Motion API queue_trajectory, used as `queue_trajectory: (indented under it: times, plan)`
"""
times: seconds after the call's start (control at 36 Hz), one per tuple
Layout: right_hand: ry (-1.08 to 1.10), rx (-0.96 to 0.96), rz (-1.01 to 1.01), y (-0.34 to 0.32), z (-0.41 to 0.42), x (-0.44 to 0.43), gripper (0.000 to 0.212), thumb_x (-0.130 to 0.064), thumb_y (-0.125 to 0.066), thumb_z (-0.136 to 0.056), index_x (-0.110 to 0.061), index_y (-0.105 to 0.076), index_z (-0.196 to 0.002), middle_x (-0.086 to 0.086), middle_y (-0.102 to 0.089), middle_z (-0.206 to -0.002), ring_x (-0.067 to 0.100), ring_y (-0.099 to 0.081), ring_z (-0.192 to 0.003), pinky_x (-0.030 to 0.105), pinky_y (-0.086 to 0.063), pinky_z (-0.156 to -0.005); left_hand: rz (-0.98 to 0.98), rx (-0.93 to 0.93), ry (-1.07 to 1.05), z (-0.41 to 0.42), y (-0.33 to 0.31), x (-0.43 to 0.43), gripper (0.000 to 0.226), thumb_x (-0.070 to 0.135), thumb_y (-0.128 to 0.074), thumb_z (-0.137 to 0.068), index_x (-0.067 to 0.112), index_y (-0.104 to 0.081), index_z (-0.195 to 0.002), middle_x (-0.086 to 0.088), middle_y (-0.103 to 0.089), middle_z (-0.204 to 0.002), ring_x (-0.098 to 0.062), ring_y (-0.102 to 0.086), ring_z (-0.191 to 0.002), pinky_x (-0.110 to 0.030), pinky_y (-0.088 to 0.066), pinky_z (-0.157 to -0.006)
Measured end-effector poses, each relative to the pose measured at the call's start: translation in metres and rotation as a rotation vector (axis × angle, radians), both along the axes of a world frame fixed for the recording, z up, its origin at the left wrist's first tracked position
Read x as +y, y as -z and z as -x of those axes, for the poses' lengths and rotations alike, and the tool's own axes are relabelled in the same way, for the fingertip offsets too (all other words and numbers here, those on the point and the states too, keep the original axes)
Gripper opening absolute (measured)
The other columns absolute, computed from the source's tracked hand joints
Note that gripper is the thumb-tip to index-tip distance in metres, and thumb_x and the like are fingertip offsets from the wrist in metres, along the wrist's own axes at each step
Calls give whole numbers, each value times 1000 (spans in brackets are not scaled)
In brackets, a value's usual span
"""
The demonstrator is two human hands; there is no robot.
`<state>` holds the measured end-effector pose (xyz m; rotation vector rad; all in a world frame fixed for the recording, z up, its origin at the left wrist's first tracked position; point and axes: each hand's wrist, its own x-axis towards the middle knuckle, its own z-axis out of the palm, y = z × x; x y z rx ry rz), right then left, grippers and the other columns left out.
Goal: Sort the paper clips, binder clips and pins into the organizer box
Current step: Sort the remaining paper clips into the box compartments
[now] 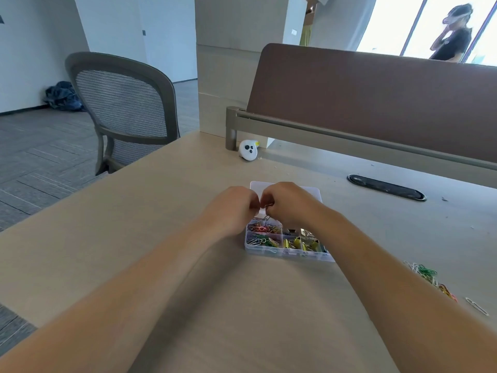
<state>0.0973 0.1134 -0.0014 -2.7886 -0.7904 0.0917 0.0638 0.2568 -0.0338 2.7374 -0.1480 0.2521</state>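
Clear organizer box (290, 255); coloured clips (264, 230) inside

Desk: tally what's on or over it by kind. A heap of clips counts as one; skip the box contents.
Organizer box: 1
Hands over the box: 2, left hand and right hand
Pinched paper clip at the right hand's fingertips: 1
Heap of loose paper clips: 1
Lone paper clip: 1
White round gadget: 1
Total: 7
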Motion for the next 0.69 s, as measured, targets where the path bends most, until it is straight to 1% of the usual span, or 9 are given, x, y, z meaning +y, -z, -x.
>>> queue_trajectory:
  times: [0.11, 0.19, 0.33, 0.44, 0.5, 0.58, 0.69]
  plan:
    - [-1, 9, -2, -1, -1, 1, 26, -6, -60, -89, -19, -72, -107, 3, -70, -103, 18, -60, -85, 23, -39, -70, -3, 1, 0, 0, -2, -1, 24, 19, -51, -90, 19, -74, -98, -5, -70, -94, -23, -61, -84, -35, -51, -74]
    - [-13, 12, -30, 1, -1, 0, 25, -6, -60, -89, -19, -70, -108, 1, -69, -107, 15, -60, -85, 22, -41, -73, -5, -11, -12, 1, -3, 0, 26, 17, -49, -89, 19, -74, -97, -4, -69, -95, -22, -61, -84, -32, -48, -71]
    - [-17, 19, -36, 4, -3, 0, 22, -5, -61, -88, -19, -68, -104, 1, -67, -107, 16, -60, -88, 22, -45, -75, -2, -5, 0, 2, -5, 2, 25, 16, -50, -89, 18, -73, -97, -3, -70, -96, -19, -60, -84, -32, -49, -73]
    - [-10, 30, -42, 4, -4, -1, 23, -4, -61, -87, -20, -66, -102, 1, -67, -105, 16, -62, -88, 25, -50, -77, -1, -9, 4, 2, -5, 2, 24, 17, -51, -90, 20, -73, -98, -1, -70, -99, -18, -61, -87, -33, -50, -77]
    - [-14, 24, -46, 4, -4, -1, 22, -4, -61, -87, -20, -65, -100, 1, -68, -103, 16, -62, -86, 24, -47, -73, -4, -8, 5, 1, -4, 3, 22, 18, -51, -90, 21, -73, -95, -1, -69, -98, -18, -59, -85, -31, -49, -74]
    - [-15, 10, -48, 3, -4, -2, 21, -4, -60, -88, -19, -66, -102, 1, -67, -103, 16, -60, -84, 23, -41, -70, -6, -11, 8, 2, -5, 3, 21, 17, -51, -89, 22, -71, -90, -1, -69, -95, -17, -55, -79, -27, -41, -67]
    - [-12, 2, -44, 4, -4, -3, 24, -2, -58, -89, -17, -65, -106, 2, -65, -102, 16, -58, -83, 23, -40, -69, -2, -10, 12, 2, -6, 2, 22, 16, -50, -89, 22, -72, -92, 0, -69, -96, -16, -57, -81, -26, -42, -68]
